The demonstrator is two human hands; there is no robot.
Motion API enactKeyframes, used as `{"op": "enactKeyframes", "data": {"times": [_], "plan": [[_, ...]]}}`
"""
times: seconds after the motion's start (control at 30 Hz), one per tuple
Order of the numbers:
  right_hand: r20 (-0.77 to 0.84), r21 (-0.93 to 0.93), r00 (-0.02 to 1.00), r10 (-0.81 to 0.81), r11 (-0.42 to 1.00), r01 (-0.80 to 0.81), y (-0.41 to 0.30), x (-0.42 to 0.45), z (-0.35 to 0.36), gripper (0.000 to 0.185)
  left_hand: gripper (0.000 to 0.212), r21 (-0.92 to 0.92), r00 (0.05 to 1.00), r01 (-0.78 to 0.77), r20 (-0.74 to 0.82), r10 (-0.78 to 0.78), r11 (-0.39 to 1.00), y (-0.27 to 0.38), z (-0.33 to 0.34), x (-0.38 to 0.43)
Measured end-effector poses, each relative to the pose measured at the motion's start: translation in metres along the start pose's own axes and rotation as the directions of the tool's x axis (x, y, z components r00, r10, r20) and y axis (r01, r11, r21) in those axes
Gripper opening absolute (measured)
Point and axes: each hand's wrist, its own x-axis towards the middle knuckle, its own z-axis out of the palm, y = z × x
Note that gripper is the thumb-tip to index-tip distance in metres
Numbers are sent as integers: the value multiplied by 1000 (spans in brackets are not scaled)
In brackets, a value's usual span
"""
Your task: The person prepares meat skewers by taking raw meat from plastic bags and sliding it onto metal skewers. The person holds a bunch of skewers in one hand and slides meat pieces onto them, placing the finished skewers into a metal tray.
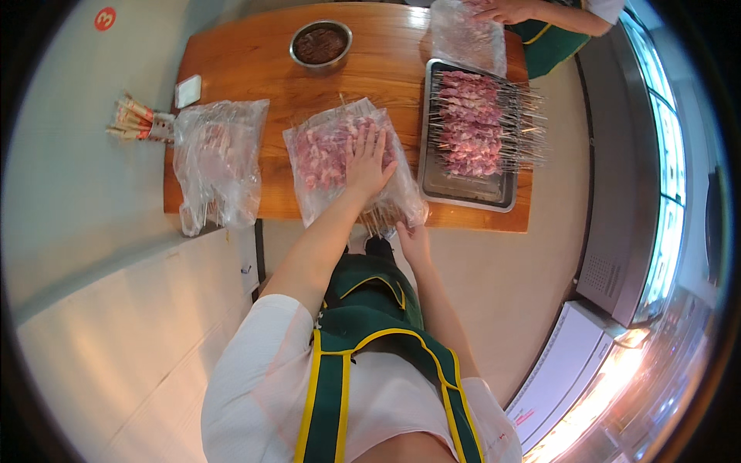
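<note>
Raw meat skewers [321, 153] lie in front of me under a clear plastic bag [399, 168], their bare stick ends [376, 219] pointing toward me past the table edge. My left hand [367, 159] rests flat on top of the plastic, fingers spread over the meat. At the bag's near right corner, my right hand [414, 240] pinches the plastic, with some fingertips hidden by it. Right of the bag, a metal tray [469, 191] holds a row of raw meat skewers [470, 124], sticks pointing right over its rim.
A second bag of skewers [219, 156] lies on the wooden table's [382, 81] left side, beside a holder of wrapped chopsticks [139, 122] and a white packet [188, 91]. A metal bowl of dark paste [320, 46] stands behind. Another person's hand [501, 10] touches plastic [466, 43] at back right.
</note>
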Motion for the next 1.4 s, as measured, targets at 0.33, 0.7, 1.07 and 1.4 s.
{"op": "enactKeyframes", "data": {"times": [0.33,0.7,1.07,1.4], "plan": [[14,-136,1000,-23,990,25,-36,-27,-43,28,70,84,975,219,23,-222,972,-42,-32,-25],[446,-609,705,-552,390,691,-75,14,-16,39,76,-33,986,135,103,-131,990,-27,-44,-104],[201,-671,852,-484,566,480,-65,-36,-17,31,29,-403,714,414,-412,-566,816,-120,-101,-167],[169,-444,828,-534,709,548,-116,-64,104,25,44,-484,806,343,-288,-517,805,-284,-145,-158]]}}
